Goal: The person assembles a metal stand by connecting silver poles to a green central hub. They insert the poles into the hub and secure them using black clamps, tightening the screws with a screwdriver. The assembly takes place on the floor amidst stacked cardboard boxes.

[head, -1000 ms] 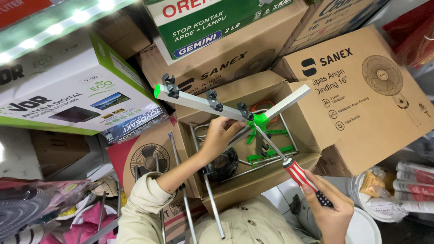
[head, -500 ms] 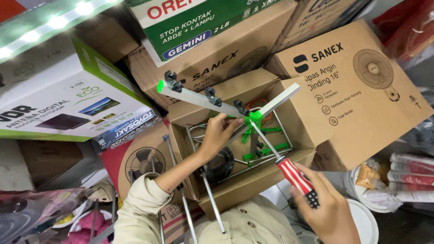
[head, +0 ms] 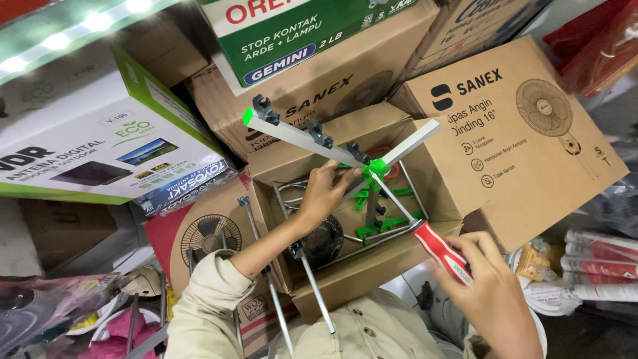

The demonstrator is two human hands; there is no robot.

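The left hand (head: 327, 191), arm reaching up from a beige sleeve, grips the aluminium antenna boom (head: 312, 138) above the open cardboard box (head: 372, 266). The right hand (head: 488, 292) clasps a red-handled screwdriver (head: 425, 233), tip at the green joint (head: 379, 166); its fingers partly hide the handle.

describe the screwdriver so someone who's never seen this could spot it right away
Start at the open cardboard box in the middle. At its lower right edge the right hand holds the screwdriver; it alone has a red-and-white striped handle.
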